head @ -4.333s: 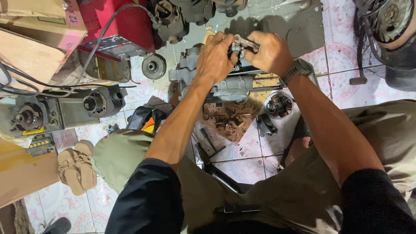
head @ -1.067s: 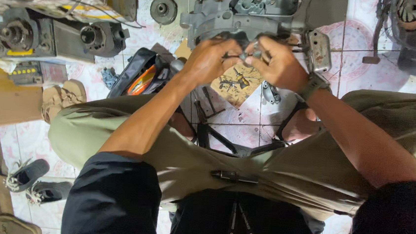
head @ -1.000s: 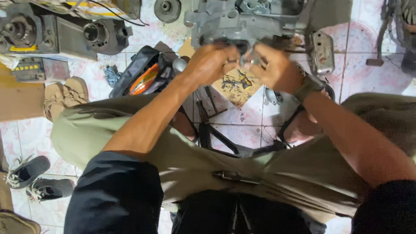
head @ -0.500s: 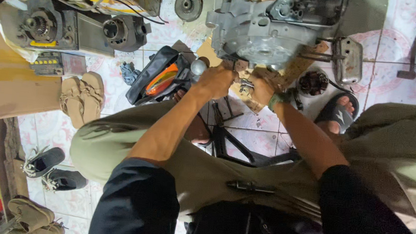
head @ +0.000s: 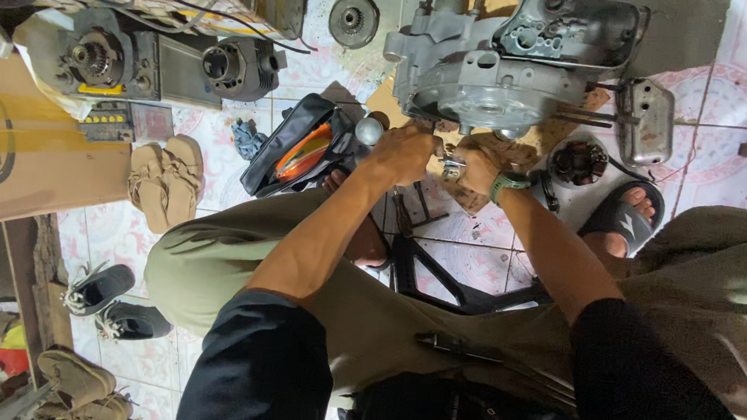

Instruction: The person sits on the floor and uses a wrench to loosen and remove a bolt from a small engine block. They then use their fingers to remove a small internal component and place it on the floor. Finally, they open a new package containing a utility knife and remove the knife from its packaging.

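I sit low over a tiled floor, looking down past my knees. Both hands meet just below a grey metal engine case (head: 490, 77). My left hand (head: 407, 150) and my right hand (head: 476, 167) are closed together around a small metal part (head: 451, 165) held between them. A watch with a green band (head: 509, 183) is on my right wrist. The part is mostly hidden by my fingers.
A black tool bag with orange inside (head: 300, 149) lies left of my hands. Engine parts (head: 127, 62) and a cylinder (head: 241, 66) sit at the upper left beside a cardboard box (head: 14, 155). Beige sandals (head: 164, 180) and shoes (head: 109, 300) lie at left. A metal cover (head: 647, 120) is at right.
My hands have come down from the engine case toward my knees, still closed on the small part. The view has tilted so more of the floor at left shows.
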